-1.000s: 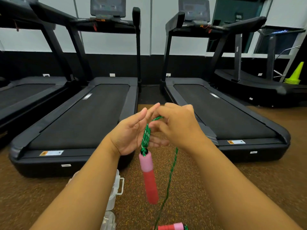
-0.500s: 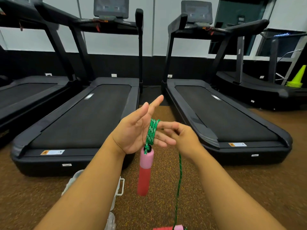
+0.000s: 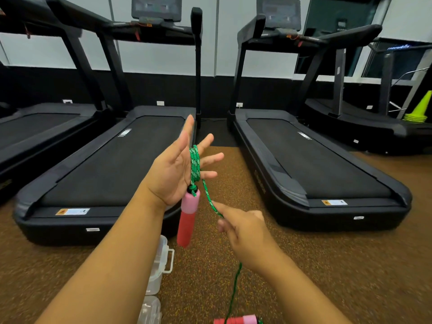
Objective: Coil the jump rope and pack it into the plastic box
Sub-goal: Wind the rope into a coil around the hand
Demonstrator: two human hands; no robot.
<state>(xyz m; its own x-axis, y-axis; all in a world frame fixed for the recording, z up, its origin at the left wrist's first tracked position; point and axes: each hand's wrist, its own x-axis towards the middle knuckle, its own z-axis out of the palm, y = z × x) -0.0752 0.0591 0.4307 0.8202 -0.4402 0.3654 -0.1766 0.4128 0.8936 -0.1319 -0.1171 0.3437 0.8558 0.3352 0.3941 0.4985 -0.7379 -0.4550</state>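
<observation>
The green jump rope [image 3: 194,164] is looped in a few turns around the spread fingers of my left hand [image 3: 176,170], held upright with the palm facing right. One pink and red handle [image 3: 187,219] hangs below that palm. My right hand [image 3: 243,230] sits lower and to the right, pinching the rope strand that runs down from the coil. Past that hand the strand drops to the second handle [image 3: 236,320], lying on the floor at the bottom edge. The clear plastic box [image 3: 161,265] stands on the floor under my left forearm, partly hidden.
Two black treadmills [image 3: 112,160] [image 3: 311,164] stand ahead, with a strip of brown speckled floor [image 3: 222,150] between them. More machines line the left and right edges. A stack of yellow-green cones [image 3: 418,113] sits at far right. A clear lid [image 3: 150,311] lies near the box.
My right hand has dropped down and to the right away from the left hand, drawing the rope strand taut. My left hand's fingers have spread wider with the coil on them.
</observation>
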